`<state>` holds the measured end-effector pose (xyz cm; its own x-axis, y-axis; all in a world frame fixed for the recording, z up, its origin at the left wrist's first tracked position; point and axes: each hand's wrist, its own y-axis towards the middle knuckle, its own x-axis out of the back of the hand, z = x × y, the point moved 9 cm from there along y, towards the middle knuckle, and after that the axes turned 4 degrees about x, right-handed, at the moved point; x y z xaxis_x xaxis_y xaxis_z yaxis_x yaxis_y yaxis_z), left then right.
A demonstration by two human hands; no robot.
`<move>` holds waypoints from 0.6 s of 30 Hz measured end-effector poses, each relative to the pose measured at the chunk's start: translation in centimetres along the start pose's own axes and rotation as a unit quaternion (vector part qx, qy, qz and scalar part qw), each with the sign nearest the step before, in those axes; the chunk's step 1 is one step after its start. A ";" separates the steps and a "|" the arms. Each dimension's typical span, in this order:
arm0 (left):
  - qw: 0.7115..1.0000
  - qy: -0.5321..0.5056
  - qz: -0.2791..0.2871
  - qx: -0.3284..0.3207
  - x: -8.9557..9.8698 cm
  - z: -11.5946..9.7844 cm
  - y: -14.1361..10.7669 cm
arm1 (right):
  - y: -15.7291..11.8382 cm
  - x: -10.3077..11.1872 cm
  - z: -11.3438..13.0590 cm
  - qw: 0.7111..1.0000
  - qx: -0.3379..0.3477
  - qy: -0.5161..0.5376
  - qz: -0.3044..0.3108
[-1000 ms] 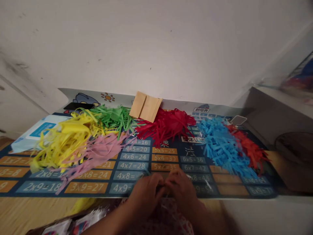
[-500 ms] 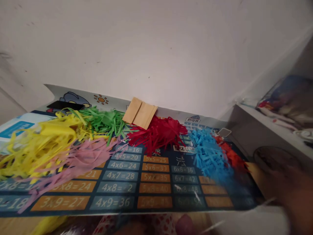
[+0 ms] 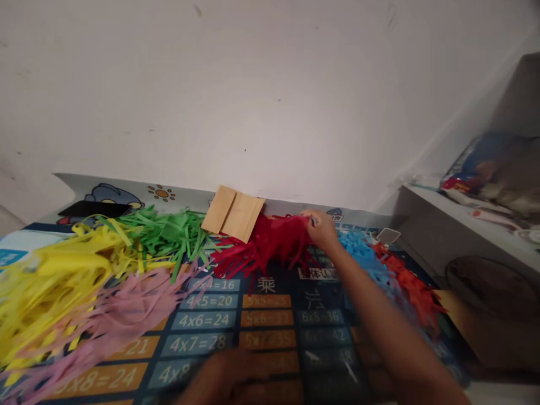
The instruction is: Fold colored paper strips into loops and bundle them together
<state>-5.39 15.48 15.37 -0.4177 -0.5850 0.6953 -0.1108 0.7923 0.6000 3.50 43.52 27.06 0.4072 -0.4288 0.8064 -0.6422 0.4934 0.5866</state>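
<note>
A bundle of red paper strips (image 3: 274, 242) lies at the back middle of the mat. My right hand (image 3: 323, 228) reaches over the mat to its right end, with the fingers closed on the strips. Low in the view, smeared by motion, my left hand (image 3: 236, 368) is over the front of the mat; its fingers are not clear. A folded brown paper piece (image 3: 234, 214) rests on the red strips. Blue strips (image 3: 358, 244) lie to the right, partly behind my right forearm, beside orange-red strips (image 3: 411, 281).
Green strips (image 3: 171, 230), yellow strips (image 3: 71, 270) and pink strips (image 3: 130, 298) cover the left of the times-table mat (image 3: 206, 320). A black phone-like slab (image 3: 95, 209) lies at the back left. The wall (image 3: 270, 101) rises behind; a grey box-like unit (image 3: 464, 247) stands right.
My right hand has moved from the far right to the red strips and closed on them. My left hand has come up into view over the mat's front. The view has shifted slightly.
</note>
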 end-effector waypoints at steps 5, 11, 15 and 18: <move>0.993 0.019 -0.114 -0.024 5.1 -0.7 10.1 | -0.2 3.2 9.7 0.994 0.103 -0.042 0.016; 0.995 0.048 -0.008 -0.083 0.5 -1.7 12.1 | -6.5 2.9 15.8 0.992 0.121 -0.023 -0.012; 0.996 0.033 0.050 -0.069 -1.6 0.5 9.9 | -10.7 3.6 16.2 0.997 0.074 0.009 -0.024; 0.997 0.026 0.036 -0.064 -0.3 1.7 8.7 | -14.7 4.2 17.2 0.992 -0.007 0.113 -0.064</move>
<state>-7.74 22.84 19.74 -0.3732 -0.5383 0.7556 0.0344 0.8059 0.5911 3.50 21.49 20.52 0.6205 -0.3090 0.7207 -0.5679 0.4566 0.6848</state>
